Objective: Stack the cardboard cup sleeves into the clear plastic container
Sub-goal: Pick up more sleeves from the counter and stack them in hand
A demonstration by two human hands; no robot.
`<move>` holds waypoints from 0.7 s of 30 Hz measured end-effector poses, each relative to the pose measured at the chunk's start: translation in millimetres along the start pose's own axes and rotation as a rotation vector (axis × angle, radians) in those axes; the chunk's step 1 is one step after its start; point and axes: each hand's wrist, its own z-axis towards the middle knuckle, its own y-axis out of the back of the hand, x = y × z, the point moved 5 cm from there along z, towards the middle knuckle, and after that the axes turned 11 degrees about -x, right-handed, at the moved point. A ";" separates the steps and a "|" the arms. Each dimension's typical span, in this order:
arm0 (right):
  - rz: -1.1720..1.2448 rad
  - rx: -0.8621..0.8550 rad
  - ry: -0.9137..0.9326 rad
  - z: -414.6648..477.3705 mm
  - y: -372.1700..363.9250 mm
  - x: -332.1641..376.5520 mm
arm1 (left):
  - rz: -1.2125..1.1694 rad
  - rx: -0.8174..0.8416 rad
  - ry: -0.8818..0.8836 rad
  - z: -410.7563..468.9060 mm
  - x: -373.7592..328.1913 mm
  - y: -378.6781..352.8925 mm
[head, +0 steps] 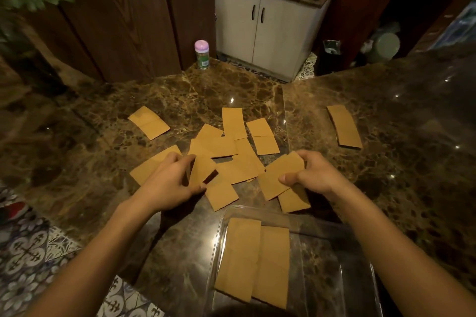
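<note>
Several flat brown cardboard cup sleeves lie scattered on the dark marble counter [386, 110], most in a loose pile [231, 146] at the centre. My left hand [172, 182] pinches one sleeve [202, 170] at the pile's left side. My right hand [314, 175] grips another sleeve [279, 176] by its right end, slightly lifted. The clear plastic container [360, 278] sits at the near edge below my hands; two sleeves [253, 260] lie side by side in its left half.
One sleeve [149, 122] lies apart at the far left and a small stack [344, 126] at the far right. A jar with a pink lid [202, 54] stands at the counter's back. A sink cabinet [262, 25] is beyond. Patterned floor tiles [31, 252] show at lower left.
</note>
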 end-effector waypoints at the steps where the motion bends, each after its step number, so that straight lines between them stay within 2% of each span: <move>1: 0.061 -0.008 0.012 1.1 7.6 0.9 | -0.057 -0.021 0.006 -0.9 -1.8 3.2; 3: 0.176 -0.016 0.018 1.0 20.5 2.0 | -0.290 -0.061 0.035 -4.7 -6.5 9.4; 5: 0.305 -0.005 0.017 0.2 29.7 6.0 | -0.692 -0.059 0.163 -7.7 -11.8 12.9; 8: 0.438 0.024 0.047 -2.6 35.5 18.4 | -1.286 0.052 0.323 -13.5 -38.6 15.9; 10: 0.518 0.035 0.068 -6.7 35.7 28.5 | -1.488 0.108 0.352 -16.4 -57.9 18.7; 12: 0.591 0.039 0.079 -12.0 35.3 37.5 | -1.553 0.123 0.323 -15.2 -71.3 18.6; 17: 0.795 0.002 0.052 -22.1 38.9 48.8 | -1.502 0.092 0.222 -16.2 -87.3 20.1; 21: 0.878 -0.017 0.046 -26.6 42.3 52.4 | -1.471 0.197 0.172 -15.4 -94.6 20.9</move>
